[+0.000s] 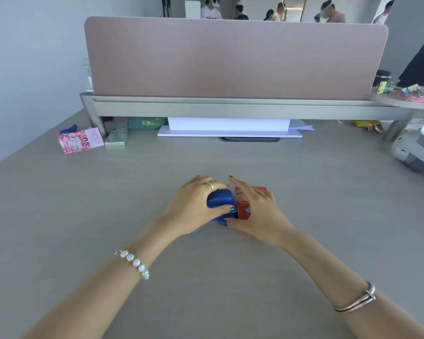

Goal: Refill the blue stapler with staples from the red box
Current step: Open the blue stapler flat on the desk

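The blue stapler [220, 198] lies on the grey desk [108, 204] at the middle, its rounded rear end facing me. My left hand [194, 206] is wrapped around it from the left. Right beside it on the right sits the small red box [244, 209], partly covered by my right hand [257, 211], whose fingers curl over and around the box while the thumb reaches the stapler's near end. Stapler and box touch each other. No loose staples show.
A pink divider panel [235, 59] on a grey shelf [230, 107] closes the desk's far side. A pink booklet [80, 140] and a pale green box [116, 138] lie far left. A white board [228, 129] sits under the shelf. A white device [411, 152] is at right.
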{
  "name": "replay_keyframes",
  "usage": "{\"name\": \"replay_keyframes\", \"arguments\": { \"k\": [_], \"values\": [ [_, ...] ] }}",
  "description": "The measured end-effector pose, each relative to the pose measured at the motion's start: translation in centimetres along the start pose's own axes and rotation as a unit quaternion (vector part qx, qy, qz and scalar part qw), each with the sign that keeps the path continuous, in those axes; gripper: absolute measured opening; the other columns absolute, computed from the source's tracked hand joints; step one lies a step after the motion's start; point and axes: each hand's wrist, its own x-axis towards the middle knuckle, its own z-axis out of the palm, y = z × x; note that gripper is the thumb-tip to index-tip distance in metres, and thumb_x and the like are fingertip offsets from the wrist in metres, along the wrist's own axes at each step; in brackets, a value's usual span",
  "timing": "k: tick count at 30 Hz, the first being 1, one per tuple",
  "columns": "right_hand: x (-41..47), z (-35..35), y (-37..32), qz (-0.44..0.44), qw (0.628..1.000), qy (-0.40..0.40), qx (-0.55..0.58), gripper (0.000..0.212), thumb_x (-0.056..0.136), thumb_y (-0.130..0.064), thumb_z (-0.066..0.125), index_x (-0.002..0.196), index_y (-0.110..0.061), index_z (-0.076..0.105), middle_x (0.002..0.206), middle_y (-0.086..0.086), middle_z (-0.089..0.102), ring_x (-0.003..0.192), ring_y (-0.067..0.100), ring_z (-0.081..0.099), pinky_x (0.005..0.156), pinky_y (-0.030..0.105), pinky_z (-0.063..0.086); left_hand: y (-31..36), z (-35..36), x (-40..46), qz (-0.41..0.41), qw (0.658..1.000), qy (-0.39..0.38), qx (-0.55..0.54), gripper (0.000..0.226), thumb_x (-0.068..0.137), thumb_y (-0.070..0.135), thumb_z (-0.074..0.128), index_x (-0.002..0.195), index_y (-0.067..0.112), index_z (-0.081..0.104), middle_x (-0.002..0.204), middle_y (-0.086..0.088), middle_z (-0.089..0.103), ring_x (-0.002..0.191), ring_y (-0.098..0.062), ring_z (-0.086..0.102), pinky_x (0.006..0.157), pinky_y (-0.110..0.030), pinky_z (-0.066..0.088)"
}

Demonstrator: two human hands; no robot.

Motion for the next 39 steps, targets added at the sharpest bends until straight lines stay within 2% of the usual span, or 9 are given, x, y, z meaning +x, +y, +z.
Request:
{"name": "replay_keyframes", "arguments": {
  "k": [6,10,14,18,22,28,30,35,39],
  "values": [
    [-0.1,0.0,-0.3,0.007,1.000,0.004,-0.002,0.065,0.072,-0.041,0.070,0.130,-0.028,0.043,0.121,-0.004,0.062,0.121,0.016,0.043,0.105,0.029,0.024,-0.5,-0.3,0.7,-0.024,0.994,-0.037,-0.101,0.020,0.075,0.027,0.071,0.093,0.031,0.068,0.082,0.004,0.057,0.077,-0.009,0.053,0.071,-0.032,0.045],
    [-0.1,0.1,-0.3,-0.012,1.000,0.012,-0.001,0.024,0.071,-0.032,0.072,0.091,-0.021,0.064,0.097,-0.001,0.067,0.107,0.018,0.049,0.097,0.042,0.038,-0.6,-0.3,0.3,-0.014,0.990,-0.032,-0.134,0.019,0.077,0.025,0.070,0.094,0.032,0.067,0.084,0.004,0.057,0.074,-0.003,0.052,0.070,-0.024,0.043],
    [0.0,0.0,-0.1,-0.014,1.000,0.016,-0.010,0.022,0.071,-0.028,0.072,0.092,-0.021,0.069,0.096,-0.002,0.066,0.112,0.019,0.048,0.096,0.038,0.038,-0.5,-2.3,0.2,-0.040,0.957,0.036,-0.284,0.015,0.079,0.022,0.070,0.087,0.034,0.064,0.087,0.011,0.060,0.062,0.008,0.050,0.059,-0.005,0.036],
    [0.1,0.1,0.0,-0.024,0.999,0.013,-0.030,0.020,0.071,-0.030,0.071,0.083,-0.015,0.067,0.090,0.003,0.069,0.103,0.021,0.050,0.091,0.039,0.041,-1.4,-3.4,-0.2,-0.038,0.943,0.061,-0.325,0.016,0.079,0.024,0.070,0.090,0.033,0.063,0.081,0.017,0.059,0.065,0.007,0.052,0.060,-0.007,0.039],
    [0.2,0.1,0.1,-0.018,0.999,0.008,-0.028,0.019,0.070,-0.031,0.072,0.082,-0.016,0.067,0.092,0.001,0.069,0.105,0.019,0.050,0.093,0.039,0.039,-3.5,-5.6,-0.9,-0.031,0.935,0.082,-0.343,0.017,0.080,0.020,0.067,0.094,0.028,0.062,0.077,0.021,0.066,0.079,-0.001,0.056,0.071,-0.013,0.045],
    [0.2,0.0,-0.3,-0.014,1.000,0.004,-0.027,0.020,0.071,-0.031,0.073,0.085,-0.017,0.069,0.095,0.000,0.067,0.109,0.019,0.048,0.095,0.036,0.037,-6.9,-8.1,-2.7,-0.050,0.908,0.068,-0.410,0.030,0.070,0.015,0.077,0.094,0.017,0.060,0.082,0.013,0.072,0.080,-0.007,0.066,0.069,-0.021,0.053],
    [0.1,0.0,-0.4,-0.017,0.999,0.000,-0.030,0.021,0.071,-0.033,0.072,0.084,-0.017,0.068,0.095,0.000,0.067,0.110,0.019,0.048,0.096,0.039,0.038,-8.4,-8.6,-3.5,-0.068,0.901,0.064,-0.423,0.035,0.061,0.024,0.075,0.093,0.017,0.060,0.084,0.011,0.072,0.080,-0.010,0.066,0.070,-0.021,0.053],
    [0.1,-0.2,-0.4,-0.016,0.999,-0.006,-0.031,0.023,0.072,-0.035,0.072,0.084,-0.016,0.068,0.096,0.001,0.067,0.112,0.019,0.048,0.093,0.041,0.041,-11.8,-8.9,-5.2,-0.116,0.917,0.056,-0.378,0.038,0.055,0.019,0.080,0.088,0.016,0.062,0.082,0.010,0.072,0.080,-0.008,0.064,0.071,-0.016,0.051],
    [0.1,-0.1,-0.2,-0.013,0.999,-0.009,-0.031,0.020,0.073,-0.034,0.072,0.083,-0.018,0.068,0.095,-0.001,0.067,0.114,0.017,0.047,0.089,0.039,0.044,-12.9,-8.8,-5.6,-0.139,0.934,0.019,-0.329,0.039,0.045,0.028,0.081,0.081,0.019,0.068,0.076,0.014,0.073,0.071,-0.003,0.064,0.065,-0.011,0.049]
  ]
}}
